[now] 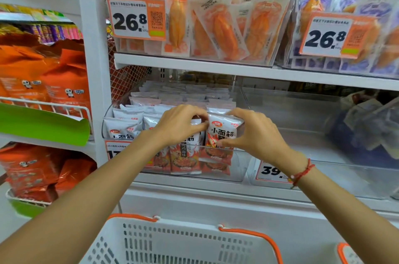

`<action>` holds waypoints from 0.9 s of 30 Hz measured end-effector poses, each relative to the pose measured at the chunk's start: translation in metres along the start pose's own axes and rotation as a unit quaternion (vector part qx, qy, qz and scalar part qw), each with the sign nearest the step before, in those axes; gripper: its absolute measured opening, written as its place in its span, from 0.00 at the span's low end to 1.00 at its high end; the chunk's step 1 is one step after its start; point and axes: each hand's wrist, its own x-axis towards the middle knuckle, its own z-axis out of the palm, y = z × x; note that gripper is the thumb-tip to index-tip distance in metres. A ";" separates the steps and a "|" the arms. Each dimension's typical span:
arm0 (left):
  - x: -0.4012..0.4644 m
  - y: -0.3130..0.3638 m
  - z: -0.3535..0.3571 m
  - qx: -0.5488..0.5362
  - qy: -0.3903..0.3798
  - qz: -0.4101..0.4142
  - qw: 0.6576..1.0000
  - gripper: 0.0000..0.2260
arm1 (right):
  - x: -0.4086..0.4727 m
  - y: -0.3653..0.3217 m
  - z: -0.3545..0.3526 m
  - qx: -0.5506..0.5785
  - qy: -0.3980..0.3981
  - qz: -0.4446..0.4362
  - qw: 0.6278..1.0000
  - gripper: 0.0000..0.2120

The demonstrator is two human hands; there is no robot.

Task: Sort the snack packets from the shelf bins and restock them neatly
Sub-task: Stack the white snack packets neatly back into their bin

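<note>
Right hand (254, 134) pinches 1 spicy gluten packet (222, 134); left hand (179, 125) curls over neighbouring packets (185, 155): seat it upright, label forward.

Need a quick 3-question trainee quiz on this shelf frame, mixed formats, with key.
1. True or false: the right hand pinches a white-and-red snack packet at the front of the clear bin.
2. The white basket has handles of which colour? A) green B) orange C) blue
3. Fill in: the price tag above the bin reads ____.

Key: 1 true; 2 B; 3 26.8
</note>
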 end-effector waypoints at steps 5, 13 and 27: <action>-0.002 0.004 0.006 0.026 0.037 -0.014 0.999 0.04 | 0.001 -0.008 -0.009 -0.059 0.030 -0.093 0.993 0.24; -0.002 0.000 0.009 0.022 0.025 -0.022 0.999 0.10 | -0.003 0.002 0.014 -0.059 -0.059 -0.059 0.995 0.18; -0.073 -0.022 0.036 0.199 0.129 -0.020 0.971 0.22 | -0.033 0.007 0.055 -0.148 0.077 -0.085 0.982 0.25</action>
